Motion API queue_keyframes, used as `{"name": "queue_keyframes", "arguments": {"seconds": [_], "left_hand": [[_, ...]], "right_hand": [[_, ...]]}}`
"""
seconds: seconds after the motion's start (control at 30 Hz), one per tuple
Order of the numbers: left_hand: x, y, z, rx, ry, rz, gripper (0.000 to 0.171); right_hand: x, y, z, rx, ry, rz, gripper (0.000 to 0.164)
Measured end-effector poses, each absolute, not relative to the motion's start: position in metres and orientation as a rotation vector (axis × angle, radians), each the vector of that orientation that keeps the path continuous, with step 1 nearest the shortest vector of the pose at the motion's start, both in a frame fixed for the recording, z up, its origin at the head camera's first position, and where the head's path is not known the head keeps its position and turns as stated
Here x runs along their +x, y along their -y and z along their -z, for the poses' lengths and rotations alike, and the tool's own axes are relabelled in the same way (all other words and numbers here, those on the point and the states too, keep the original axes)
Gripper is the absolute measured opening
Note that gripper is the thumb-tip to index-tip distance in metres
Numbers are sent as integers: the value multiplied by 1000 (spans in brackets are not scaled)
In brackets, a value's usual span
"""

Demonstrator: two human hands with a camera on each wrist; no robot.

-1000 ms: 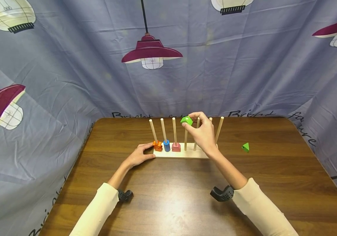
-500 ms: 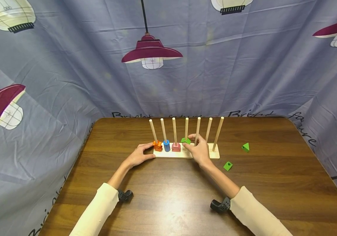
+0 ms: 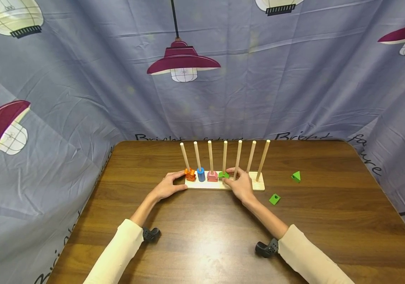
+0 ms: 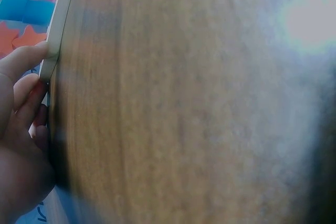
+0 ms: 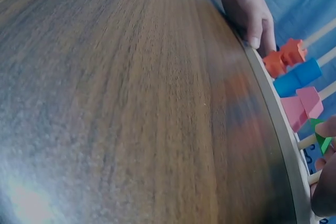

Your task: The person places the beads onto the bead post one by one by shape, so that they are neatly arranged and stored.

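A pale wooden peg board (image 3: 202, 186) with a row of several upright pegs lies on the table in the head view. My left hand (image 3: 166, 188) grips its left end, thumb on the front edge. From the left, the pegs bear orange star-shaped blocks (image 3: 189, 175), blue cylinder blocks (image 3: 201, 174) and pink blocks (image 3: 212, 176). My right hand (image 3: 242, 187) pinches a green block (image 3: 223, 175) threaded on the fourth peg. In the right wrist view, a stretch of peg shows between this green block (image 5: 320, 139) and the board.
Two loose green blocks with holes lie right of the board: a triangular one (image 3: 296, 176) farther back and another (image 3: 275, 199) nearer. The three rightmost pegs stand bare, close to the right hand. A printed cloth (image 3: 202, 102) hangs behind the wooden table (image 3: 188, 236).
My right hand has brought the green block from the top of the fourth peg down along it. The nearer loose green block has come out from behind the right forearm. The left hand stays put.
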State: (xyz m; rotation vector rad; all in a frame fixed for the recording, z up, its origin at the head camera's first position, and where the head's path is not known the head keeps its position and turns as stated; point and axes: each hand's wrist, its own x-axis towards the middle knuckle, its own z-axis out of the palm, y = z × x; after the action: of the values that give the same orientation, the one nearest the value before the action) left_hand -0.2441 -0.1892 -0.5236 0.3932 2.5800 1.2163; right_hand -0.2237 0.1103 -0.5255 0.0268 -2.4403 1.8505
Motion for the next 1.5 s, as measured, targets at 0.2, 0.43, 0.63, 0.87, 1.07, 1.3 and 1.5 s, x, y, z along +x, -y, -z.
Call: {"name": "queue_keyframes", "arguments": {"seconds": [0.2,0.43,0.63,0.87,1.07,1.3,1.5], "left_hand": [[-243,188,524,402,-2581,-1221,68],[-245,189,526,422,-2582,-1238,68],[-246,190,527,418,-2589,-1223,68],[-244,189,525,401,-2580,-1214,68],[-245,190,525,415,-2589,-1209,67],[-245,190,525,435,-2594,-1209,67],[-243,189,523,421,-2571,-1232,68]], "right_hand": [[-221,-116,522,59,2473,-1882,35],[-208,-143,509,242,2651,-1773,52],[-191,-182,494,362,2741,-1386,35],[-174,-250,492,333,2717,-1328,29],[-163,-286,510,406,2807,-1462,35],[-171,-285,524,482,2844,-1425,35],[-178,-278,524,487,2890,-1293,24]]}}
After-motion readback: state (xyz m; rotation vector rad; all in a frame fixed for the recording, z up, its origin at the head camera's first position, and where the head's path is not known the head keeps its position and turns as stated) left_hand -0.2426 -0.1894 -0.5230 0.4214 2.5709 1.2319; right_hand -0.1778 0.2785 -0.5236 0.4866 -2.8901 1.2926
